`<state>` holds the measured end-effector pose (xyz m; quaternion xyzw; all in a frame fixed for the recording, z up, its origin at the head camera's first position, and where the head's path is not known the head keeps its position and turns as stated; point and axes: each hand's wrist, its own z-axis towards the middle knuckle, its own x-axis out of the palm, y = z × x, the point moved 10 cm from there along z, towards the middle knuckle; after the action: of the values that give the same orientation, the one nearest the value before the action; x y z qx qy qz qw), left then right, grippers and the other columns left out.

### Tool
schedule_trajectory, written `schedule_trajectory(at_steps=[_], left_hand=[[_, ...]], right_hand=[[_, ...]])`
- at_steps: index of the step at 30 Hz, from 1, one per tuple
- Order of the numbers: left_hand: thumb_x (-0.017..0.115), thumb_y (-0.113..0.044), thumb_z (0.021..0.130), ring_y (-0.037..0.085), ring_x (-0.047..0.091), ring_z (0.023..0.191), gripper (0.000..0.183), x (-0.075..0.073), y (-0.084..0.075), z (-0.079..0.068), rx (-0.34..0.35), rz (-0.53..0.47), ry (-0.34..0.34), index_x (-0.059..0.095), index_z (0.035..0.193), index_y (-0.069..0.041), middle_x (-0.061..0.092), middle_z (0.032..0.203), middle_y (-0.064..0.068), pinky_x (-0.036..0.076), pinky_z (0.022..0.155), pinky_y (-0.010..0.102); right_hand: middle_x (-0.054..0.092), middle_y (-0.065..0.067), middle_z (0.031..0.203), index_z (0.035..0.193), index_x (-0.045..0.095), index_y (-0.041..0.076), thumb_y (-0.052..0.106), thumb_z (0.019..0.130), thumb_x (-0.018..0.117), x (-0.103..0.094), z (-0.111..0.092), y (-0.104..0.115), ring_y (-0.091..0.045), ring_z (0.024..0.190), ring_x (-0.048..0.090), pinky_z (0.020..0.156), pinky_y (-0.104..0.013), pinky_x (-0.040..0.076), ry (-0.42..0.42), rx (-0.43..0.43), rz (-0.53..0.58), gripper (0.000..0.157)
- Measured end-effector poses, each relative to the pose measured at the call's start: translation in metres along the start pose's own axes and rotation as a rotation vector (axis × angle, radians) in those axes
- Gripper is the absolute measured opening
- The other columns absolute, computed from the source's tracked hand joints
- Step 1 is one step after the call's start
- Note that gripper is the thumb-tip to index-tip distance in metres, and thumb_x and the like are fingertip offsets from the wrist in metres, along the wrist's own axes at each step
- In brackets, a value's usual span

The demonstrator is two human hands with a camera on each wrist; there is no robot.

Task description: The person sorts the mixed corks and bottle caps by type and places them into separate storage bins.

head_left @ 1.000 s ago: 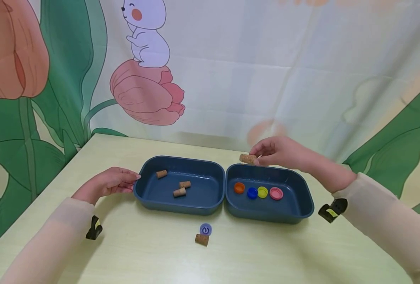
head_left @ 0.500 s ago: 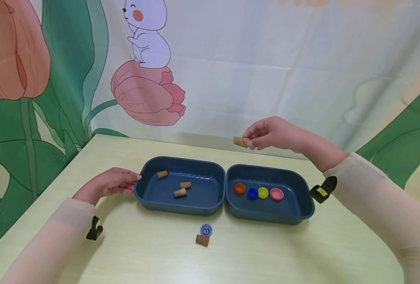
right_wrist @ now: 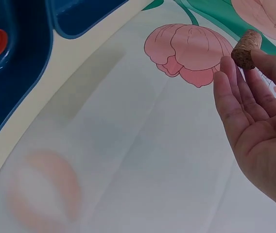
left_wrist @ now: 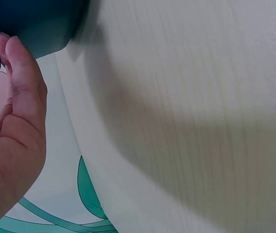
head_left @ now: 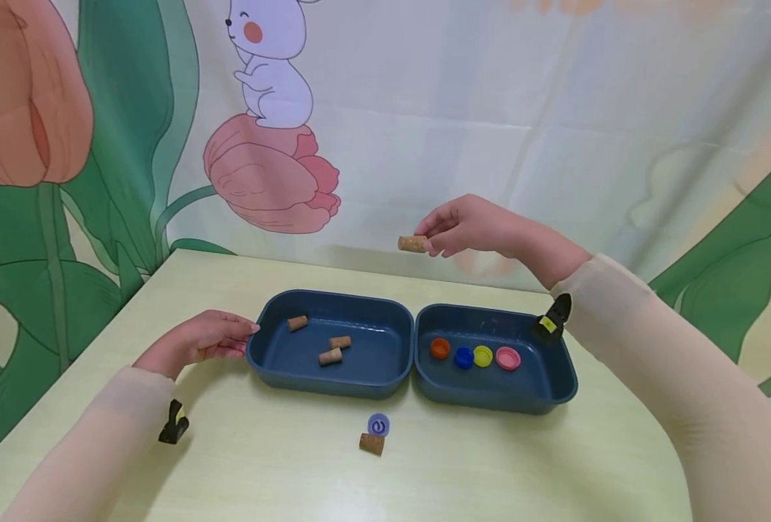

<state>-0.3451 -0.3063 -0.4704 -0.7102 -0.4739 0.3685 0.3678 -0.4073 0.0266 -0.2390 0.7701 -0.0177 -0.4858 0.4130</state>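
Note:
My right hand [head_left: 473, 226] pinches a cork [head_left: 412, 243] between thumb and fingertips, raised above the far side of the two blue trays. In the right wrist view the same cork [right_wrist: 247, 49] sticks out past the fingertips. My left hand [head_left: 206, 336] holds the left end of the left tray [head_left: 359, 388], thumb and fingers at its rim, as the left wrist view also shows. Inside that tray lie three corks [head_left: 330, 356]. The right tray [head_left: 490, 397] holds an orange cap [head_left: 440, 349], a blue cap [head_left: 464, 357], a yellow cap [head_left: 482, 356] and a pink cap [head_left: 507, 358].
In front of the trays, a purple cap [head_left: 378, 425] and another cork [head_left: 372, 444] lie together on the pale table [head_left: 261, 464]. The trays stand side by side. Behind the table hangs a printed curtain [head_left: 385, 145] with flowers and a white animal.
My right hand has risen from over the right tray's far rim and moved left, carrying the cork. The left hand stays at the left tray.

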Motion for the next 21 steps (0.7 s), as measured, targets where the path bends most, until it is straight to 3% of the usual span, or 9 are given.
schedule_trajectory(at_steps=[9,21], left_hand=[[0.058,-0.021,0.105,0.004,0.067,0.069,0.025,-0.001,0.001,0.003,0.008,0.001,0.004,0.064,0.118,0.000,0.069,0.076,-0.006,0.061,0.070,0.017],[0.056,-0.022,0.106,0.004,0.067,0.070,0.037,0.000,0.000,0.001,0.001,0.014,0.001,0.057,0.129,0.007,0.069,0.077,-0.007,0.061,0.071,0.017]], right_hand=[[0.070,-0.018,0.128,0.133,0.065,0.004,0.015,0.102,0.061,0.008,0.024,0.018,-0.027,0.112,0.069,0.104,-0.039,0.058,0.013,-0.008,-0.028,0.033],[0.070,-0.016,0.128,0.132,0.066,0.006,0.017,0.103,0.060,0.031,0.057,0.030,-0.028,0.112,0.069,0.102,-0.037,0.059,0.046,-0.028,-0.026,0.032]])
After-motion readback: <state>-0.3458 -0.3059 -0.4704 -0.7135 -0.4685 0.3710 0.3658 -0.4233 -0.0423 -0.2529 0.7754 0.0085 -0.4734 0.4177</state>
